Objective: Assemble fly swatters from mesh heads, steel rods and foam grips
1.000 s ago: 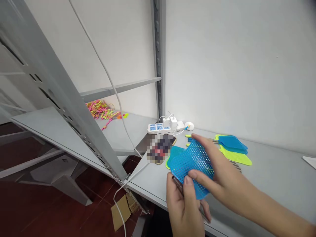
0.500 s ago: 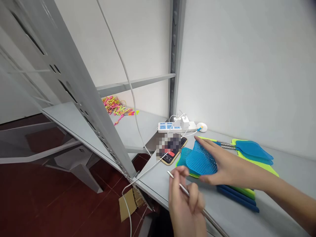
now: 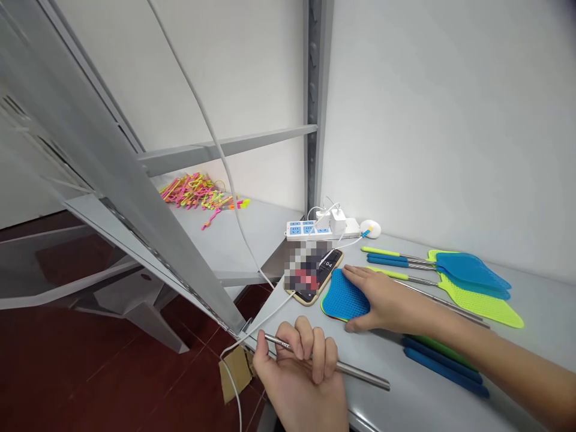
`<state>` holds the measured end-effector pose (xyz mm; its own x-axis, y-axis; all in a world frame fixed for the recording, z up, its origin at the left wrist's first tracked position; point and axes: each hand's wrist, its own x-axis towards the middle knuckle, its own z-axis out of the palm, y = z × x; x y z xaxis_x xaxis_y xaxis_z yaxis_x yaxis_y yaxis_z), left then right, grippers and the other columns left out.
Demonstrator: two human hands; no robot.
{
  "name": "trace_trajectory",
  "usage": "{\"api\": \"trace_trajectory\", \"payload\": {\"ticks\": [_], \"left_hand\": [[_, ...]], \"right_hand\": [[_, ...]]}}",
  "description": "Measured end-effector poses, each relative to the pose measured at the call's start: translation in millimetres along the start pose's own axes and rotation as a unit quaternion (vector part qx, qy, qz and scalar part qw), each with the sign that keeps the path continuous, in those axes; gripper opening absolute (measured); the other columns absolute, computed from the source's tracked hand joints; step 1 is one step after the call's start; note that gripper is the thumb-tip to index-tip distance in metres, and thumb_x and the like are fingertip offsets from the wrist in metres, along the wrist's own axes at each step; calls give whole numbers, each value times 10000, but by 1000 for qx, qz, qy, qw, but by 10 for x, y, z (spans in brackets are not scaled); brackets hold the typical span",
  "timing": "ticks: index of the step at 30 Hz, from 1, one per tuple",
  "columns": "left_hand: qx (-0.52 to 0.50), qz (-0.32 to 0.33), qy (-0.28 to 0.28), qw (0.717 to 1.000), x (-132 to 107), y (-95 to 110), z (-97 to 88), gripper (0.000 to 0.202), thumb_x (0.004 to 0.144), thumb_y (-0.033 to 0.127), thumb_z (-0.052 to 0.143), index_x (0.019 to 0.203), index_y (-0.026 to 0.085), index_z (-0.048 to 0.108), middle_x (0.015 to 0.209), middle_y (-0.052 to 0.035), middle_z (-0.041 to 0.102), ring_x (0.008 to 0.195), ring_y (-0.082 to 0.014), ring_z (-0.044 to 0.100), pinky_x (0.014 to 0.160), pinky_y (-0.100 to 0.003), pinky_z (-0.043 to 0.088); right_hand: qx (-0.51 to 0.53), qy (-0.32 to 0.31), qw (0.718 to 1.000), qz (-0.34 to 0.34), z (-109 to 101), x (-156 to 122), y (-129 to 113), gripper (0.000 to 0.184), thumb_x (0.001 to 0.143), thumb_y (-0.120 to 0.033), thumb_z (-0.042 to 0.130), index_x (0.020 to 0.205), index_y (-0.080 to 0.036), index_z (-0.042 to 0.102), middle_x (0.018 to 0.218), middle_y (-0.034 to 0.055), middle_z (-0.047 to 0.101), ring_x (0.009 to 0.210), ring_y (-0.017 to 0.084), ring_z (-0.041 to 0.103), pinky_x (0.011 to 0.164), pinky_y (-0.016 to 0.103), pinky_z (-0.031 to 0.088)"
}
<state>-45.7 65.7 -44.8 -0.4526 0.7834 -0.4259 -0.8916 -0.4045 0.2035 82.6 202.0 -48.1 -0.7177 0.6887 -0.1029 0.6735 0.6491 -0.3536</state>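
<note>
My left hand is closed around a thin metal rod that lies across the front edge of the grey shelf. My right hand rests flat, fingers stretched, on a blue mesh swatter head stacked on a green one. Blue and green handles run out from under my right forearm. A phone lies just left of the swatter head, plugged into a white cable.
More blue and green fly swatters lie at the back right. A white power strip with a charger stands by the wall. Pink and yellow plastic pieces are heaped on the lower left shelf. A slanted grey metal upright crosses the left.
My right hand has laid the blue swatter head down flat on the stack. My left hand pulled the metal rod free and dropped it toward the shelf's front edge.
</note>
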Motion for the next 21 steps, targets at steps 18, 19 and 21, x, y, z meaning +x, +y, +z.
{"api": "trace_trajectory", "payload": {"ticks": [18,19,21], "left_hand": [[61,-134,-197,969,-456,-418,-169,451,897,519,470,585,196,511,548,37,371,440,-98,324,460,-247,353],[89,-116,-208,967,-491,-480,-170,425,908,495,472,611,198,536,576,24,424,492,-115,413,525,-261,419],[176,-64,-227,956,-529,-589,-185,357,918,451,503,678,201,589,672,-7,540,668,-159,554,699,-298,489]], "right_hand": [[150,44,987,48,285,-1513,-563,171,953,-285,470,1050,-266,609,822,27,733,728,200,703,627,261,503],[148,67,985,57,257,-1613,-532,167,967,-288,447,1033,-268,598,824,22,729,733,193,699,632,259,500],[141,115,980,83,174,-1838,-473,164,984,-304,425,1027,-271,580,843,18,722,746,182,689,632,257,492]]}}
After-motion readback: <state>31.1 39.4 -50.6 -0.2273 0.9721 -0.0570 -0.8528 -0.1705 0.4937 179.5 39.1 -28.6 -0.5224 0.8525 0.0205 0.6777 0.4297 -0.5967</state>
